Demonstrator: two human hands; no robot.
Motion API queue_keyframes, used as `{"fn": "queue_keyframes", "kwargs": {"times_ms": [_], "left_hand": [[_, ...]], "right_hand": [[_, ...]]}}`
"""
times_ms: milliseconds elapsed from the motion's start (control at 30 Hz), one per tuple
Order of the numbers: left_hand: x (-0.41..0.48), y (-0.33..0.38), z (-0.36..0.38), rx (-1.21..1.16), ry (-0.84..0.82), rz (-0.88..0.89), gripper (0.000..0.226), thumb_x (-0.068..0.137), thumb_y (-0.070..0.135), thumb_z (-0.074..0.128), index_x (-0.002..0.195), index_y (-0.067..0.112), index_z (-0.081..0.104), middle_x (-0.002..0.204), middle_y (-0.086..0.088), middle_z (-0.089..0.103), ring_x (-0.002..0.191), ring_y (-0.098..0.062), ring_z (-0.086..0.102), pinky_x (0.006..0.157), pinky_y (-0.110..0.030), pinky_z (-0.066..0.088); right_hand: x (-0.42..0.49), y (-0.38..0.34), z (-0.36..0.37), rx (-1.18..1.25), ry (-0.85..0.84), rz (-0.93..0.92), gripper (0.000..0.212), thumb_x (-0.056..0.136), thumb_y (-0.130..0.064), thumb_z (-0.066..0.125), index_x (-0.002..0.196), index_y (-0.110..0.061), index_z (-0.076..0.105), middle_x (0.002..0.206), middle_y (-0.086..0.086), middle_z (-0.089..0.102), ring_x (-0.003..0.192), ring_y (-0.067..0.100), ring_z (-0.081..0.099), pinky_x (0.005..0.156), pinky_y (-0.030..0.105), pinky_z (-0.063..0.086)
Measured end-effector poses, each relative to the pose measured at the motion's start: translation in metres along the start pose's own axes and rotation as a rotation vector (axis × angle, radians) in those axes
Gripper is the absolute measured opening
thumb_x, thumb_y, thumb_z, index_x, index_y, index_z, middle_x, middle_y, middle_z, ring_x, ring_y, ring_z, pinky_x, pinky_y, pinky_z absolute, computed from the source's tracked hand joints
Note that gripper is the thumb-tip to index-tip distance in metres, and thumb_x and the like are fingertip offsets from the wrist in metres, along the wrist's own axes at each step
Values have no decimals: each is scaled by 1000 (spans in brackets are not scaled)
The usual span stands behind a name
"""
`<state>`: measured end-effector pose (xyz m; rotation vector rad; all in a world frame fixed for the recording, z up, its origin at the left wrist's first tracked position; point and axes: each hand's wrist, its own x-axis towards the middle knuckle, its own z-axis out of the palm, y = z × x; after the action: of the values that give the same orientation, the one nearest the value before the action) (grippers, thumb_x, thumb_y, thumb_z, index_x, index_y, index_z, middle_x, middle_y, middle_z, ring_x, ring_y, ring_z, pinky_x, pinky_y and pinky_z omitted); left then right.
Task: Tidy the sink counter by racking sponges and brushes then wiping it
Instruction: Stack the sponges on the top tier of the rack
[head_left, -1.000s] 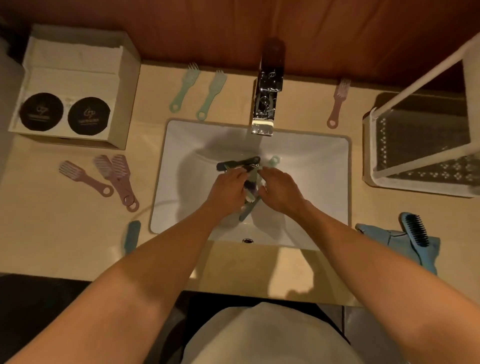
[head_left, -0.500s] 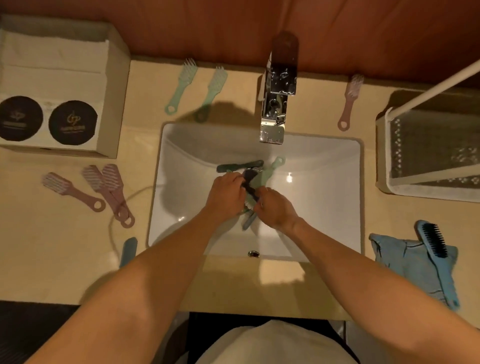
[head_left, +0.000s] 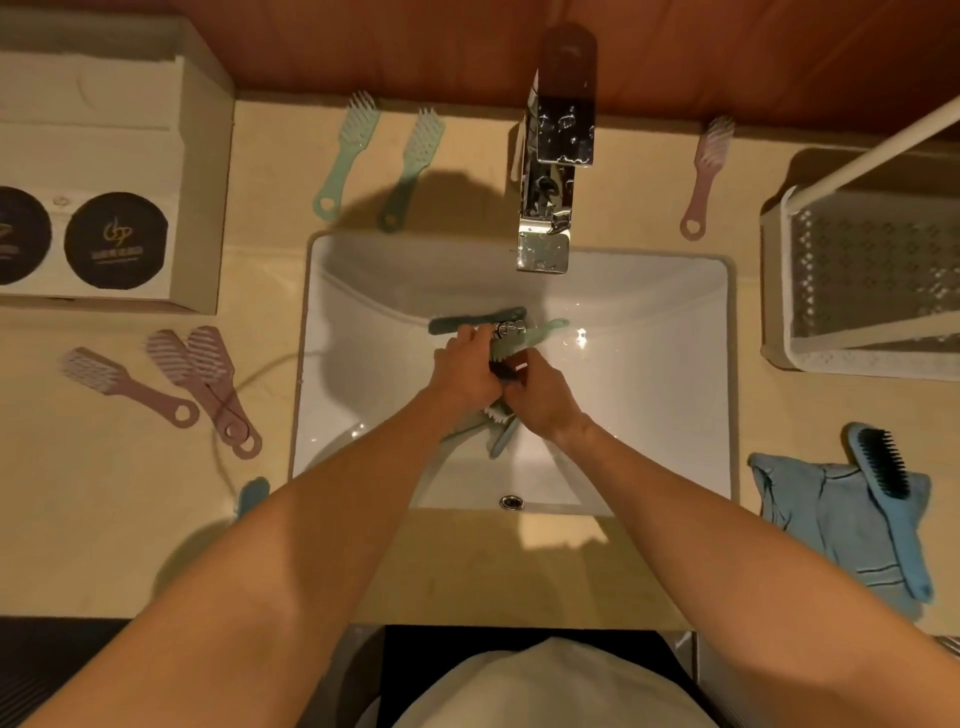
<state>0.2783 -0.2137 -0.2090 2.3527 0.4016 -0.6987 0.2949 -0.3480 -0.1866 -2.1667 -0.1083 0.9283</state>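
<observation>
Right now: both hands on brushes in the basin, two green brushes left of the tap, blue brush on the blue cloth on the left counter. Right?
Wrong side. The head view shows the blue brush on the blue cloth on the right counter. Rest holds: left hand and right hand grip brushes in the basin, two green brushes left of the tap.

basin (head_left: 675, 415): brushes (head_left: 478, 321) crowd centre, faucet (head_left: 550, 197) overhangs rear; open: basin right half; counter (head_left: 130, 493) left: pink brushes (head_left: 208, 384)
</observation>
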Motion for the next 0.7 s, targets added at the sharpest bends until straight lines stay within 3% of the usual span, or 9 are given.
{"fn": "queue_keyframes", "kwargs": {"times_ms": [133, 200, 300, 367, 467, 533, 700], "left_hand": [[0, -1, 3, -41, -16, -96, 48, 82, 37, 73, 121, 15, 57, 125, -12, 40, 111, -32, 51, 98, -49, 48], [-4, -3, 2, -137, -1, -84, 36, 83, 28, 70, 115, 12, 62, 122, -12, 39, 108, -32, 52, 97, -46, 51], [-11, 5, -5, -275, 47, -88, 35, 88, 16, 72, 120, 9, 59, 123, -11, 37, 107, -26, 55, 100, -35, 50], [-18, 12, -11, -328, 66, -75, 29, 90, 14, 70, 115, 8, 56, 119, -10, 43, 103, -25, 55, 95, -36, 50], [-30, 18, -19, -402, 86, -72, 22, 92, 14, 65, 110, 9, 54, 105, -9, 61, 99, -27, 61, 86, -42, 53], [-41, 26, -23, -454, 121, -83, 21, 95, 15, 62, 112, 11, 52, 102, -6, 62, 98, -25, 62, 86, -41, 53], [-69, 52, -30, -707, 187, -161, 16, 97, 14, 58, 111, 12, 52, 96, -2, 61, 95, -22, 61, 81, -35, 52]], "right_hand": [[0, 6, -1, 57, 16, 70, 28, 91, -11, 64, 114, -11, 47, 105, 3, 65, 93, 19, 64, 69, 21, 49], [-1, 9, -3, 102, 28, 97, 38, 87, -14, 70, 117, -7, 48, 104, 6, 67, 94, 20, 66, 74, 30, 55], [-5, 9, -10, 178, 50, 132, 43, 83, -13, 73, 118, -8, 48, 94, 4, 68, 91, 19, 68, 83, 40, 57], [-8, 7, -15, 226, 54, 155, 48, 84, -17, 73, 123, -8, 48, 98, 5, 68, 95, 22, 68, 87, 44, 57], [-16, -1, -24, 209, -3, 143, 45, 92, -29, 68, 129, -10, 52, 114, 3, 64, 104, 20, 62, 82, 30, 51], [-25, -8, -30, 200, -69, 107, 37, 98, -34, 61, 128, -11, 57, 118, 5, 65, 105, 20, 61, 76, 23, 48], [-50, -15, -49, 303, -187, 36, 19, 101, -35, 59, 113, -21, 55, 107, 3, 66, 95, 13, 65, 75, 22, 56]]}}
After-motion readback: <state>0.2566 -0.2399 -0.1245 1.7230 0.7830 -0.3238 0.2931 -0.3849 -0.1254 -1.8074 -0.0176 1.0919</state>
